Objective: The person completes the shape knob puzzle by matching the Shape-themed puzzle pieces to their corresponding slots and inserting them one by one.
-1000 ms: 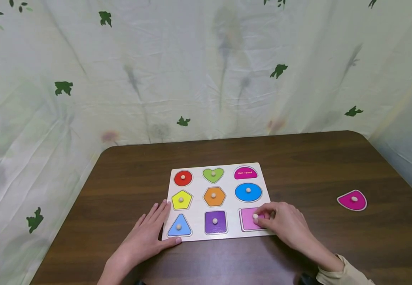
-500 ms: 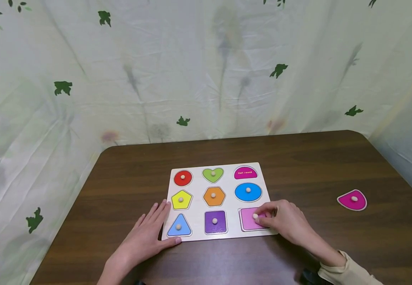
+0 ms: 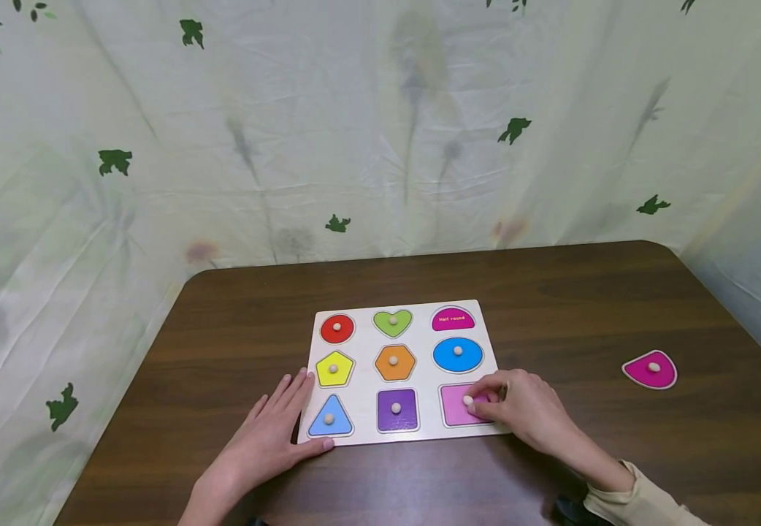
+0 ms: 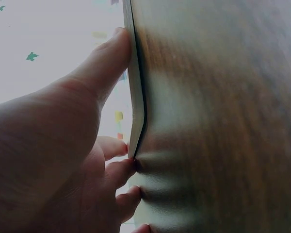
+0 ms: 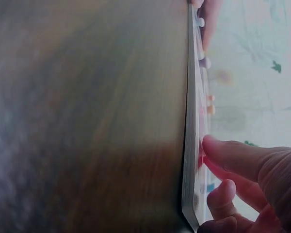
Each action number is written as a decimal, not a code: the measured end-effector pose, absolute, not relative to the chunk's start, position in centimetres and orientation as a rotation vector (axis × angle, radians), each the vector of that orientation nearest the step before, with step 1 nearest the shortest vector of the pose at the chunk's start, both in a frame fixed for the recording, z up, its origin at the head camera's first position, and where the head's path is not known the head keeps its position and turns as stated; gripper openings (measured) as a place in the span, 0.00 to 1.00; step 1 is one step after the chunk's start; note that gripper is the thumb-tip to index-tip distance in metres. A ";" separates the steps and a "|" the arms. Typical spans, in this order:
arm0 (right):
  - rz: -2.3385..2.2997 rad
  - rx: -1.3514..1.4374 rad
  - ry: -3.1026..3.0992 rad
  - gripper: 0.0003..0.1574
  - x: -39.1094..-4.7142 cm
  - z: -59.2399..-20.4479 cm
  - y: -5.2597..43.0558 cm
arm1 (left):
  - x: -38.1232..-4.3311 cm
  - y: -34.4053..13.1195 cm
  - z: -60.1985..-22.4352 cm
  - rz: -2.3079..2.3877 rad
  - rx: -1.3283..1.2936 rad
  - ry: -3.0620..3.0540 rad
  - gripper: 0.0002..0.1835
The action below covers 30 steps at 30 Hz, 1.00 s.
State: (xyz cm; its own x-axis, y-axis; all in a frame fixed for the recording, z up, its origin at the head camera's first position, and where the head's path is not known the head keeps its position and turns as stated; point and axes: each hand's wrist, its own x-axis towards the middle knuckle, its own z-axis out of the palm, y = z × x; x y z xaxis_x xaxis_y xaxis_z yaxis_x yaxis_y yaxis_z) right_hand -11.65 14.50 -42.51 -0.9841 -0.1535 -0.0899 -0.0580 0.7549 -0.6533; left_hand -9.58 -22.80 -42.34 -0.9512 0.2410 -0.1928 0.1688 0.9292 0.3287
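Observation:
A white knobbed shape puzzle board (image 3: pixel 362 398) lies on the table. My right hand (image 3: pixel 528 409) pinches the small wooden knob of the pink rectangle puzzle piece (image 3: pixel 453 406), which sits within its outline at the board's near right corner. In the right wrist view the thumb (image 5: pixel 233 153) and fingertips come right to the board's face. My left hand (image 3: pixel 269 431) rests at the near left corner, fingers straight along the left edge and thumb on the front edge beside the light blue triangle (image 3: pixel 328 424). The left wrist view shows its thumb (image 4: pixel 106 60) against the board's side.
A magenta half-round piece (image 3: pixel 643 375) lies on the brown table (image 3: pixel 578 307) to the right. Its "Half round" slot (image 3: pixel 453 326) shows at the board's far right corner. Other knobbed shapes, such as the purple square (image 3: pixel 407 420) and blue oval (image 3: pixel 446 359), sit in the board.
The pink rectangle has shifted slightly left and settled flush within its outline, the right hand moving along with its knob. The left hand has stayed in place.

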 end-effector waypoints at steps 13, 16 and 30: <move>-1.334 -0.234 2.689 0.14 -12.1 -42.1 16.7 | -9.5 -22.8 -42.3 0.463 0.306 2.853 0.60; -1.340 -0.265 2.709 0.14 -12.1 -41.9 17.5 | -9.6 -22.8 -42.3 0.461 0.306 2.851 0.60; -1.278 -0.364 2.802 0.19 -12.2 -40.9 21.4 | -9.6 -22.8 -42.3 0.464 0.308 2.847 0.60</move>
State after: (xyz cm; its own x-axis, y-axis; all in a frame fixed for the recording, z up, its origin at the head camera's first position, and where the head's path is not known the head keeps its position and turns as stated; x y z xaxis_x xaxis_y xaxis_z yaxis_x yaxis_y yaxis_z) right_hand -12.22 21.38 -40.93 -0.9716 -0.2288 0.0599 -0.1951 0.6328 -0.7493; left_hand -9.63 -22.84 -42.28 -0.9490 0.2435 -0.2004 0.1671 0.9273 0.3350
